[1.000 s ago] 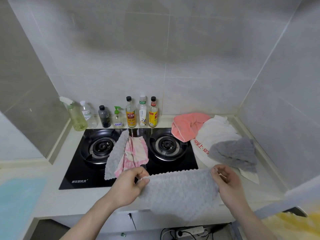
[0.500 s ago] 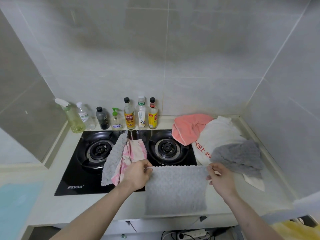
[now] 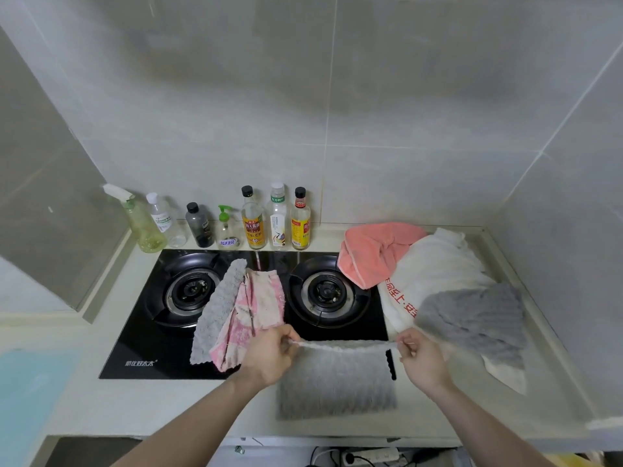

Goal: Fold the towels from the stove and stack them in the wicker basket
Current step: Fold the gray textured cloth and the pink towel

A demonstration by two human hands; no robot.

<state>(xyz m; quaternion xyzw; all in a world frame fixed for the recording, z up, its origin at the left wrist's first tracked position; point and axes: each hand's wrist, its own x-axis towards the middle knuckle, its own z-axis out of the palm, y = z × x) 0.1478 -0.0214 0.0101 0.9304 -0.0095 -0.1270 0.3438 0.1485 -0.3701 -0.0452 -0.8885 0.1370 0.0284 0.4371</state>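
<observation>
I hold a light grey textured towel (image 3: 337, 382) stretched between both hands at the counter's front edge. My left hand (image 3: 269, 355) pinches its top left corner and my right hand (image 3: 421, 358) pinches its top right corner; the lower part lies flat on the counter. On the black stove (image 3: 141, 345) a grey towel (image 3: 219, 308) and a pink patterned towel (image 3: 256, 311) lie between the two burners. To the right lie a salmon towel (image 3: 374, 251), a white cloth with red print (image 3: 435, 271) and a darker grey towel (image 3: 478, 318). The wicker basket is out of view.
Several bottles (image 3: 253, 220) and a green spray bottle (image 3: 141, 220) stand in a row along the back wall behind the stove. Tiled walls close the counter at the back and right. A light blue surface (image 3: 30, 392) sits at the far left.
The towel has come down from hanging in front of the counter onto the counter's front edge. Both hands moved forward and lower, still holding the top corners taut.
</observation>
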